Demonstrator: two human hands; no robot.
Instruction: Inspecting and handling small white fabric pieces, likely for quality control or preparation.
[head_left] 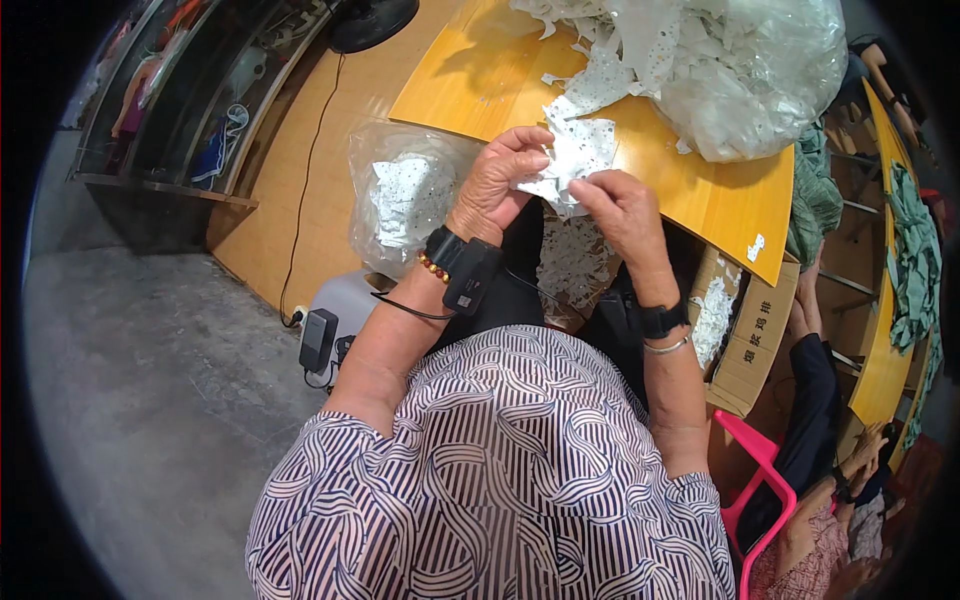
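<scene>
One white speckled piece (585, 145), head view, approx 1 o'clk: my L hand (503, 180) pinches its 9 o'clk edge, R hand (624, 212) its 5 o'clk edge. Prob. separating step; next move calls for firm pinch, light pull.

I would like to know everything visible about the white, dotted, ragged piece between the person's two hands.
The white, dotted, ragged piece looks thin, like paper or fabric, with small greyish flecks. It is creased, with uneven, torn-looking edges. The left hand grips its left side; the right hand pinches its lower right. It appears at the near edge of the yellow wood-look table; whether it touches it is unclear.
</scene>
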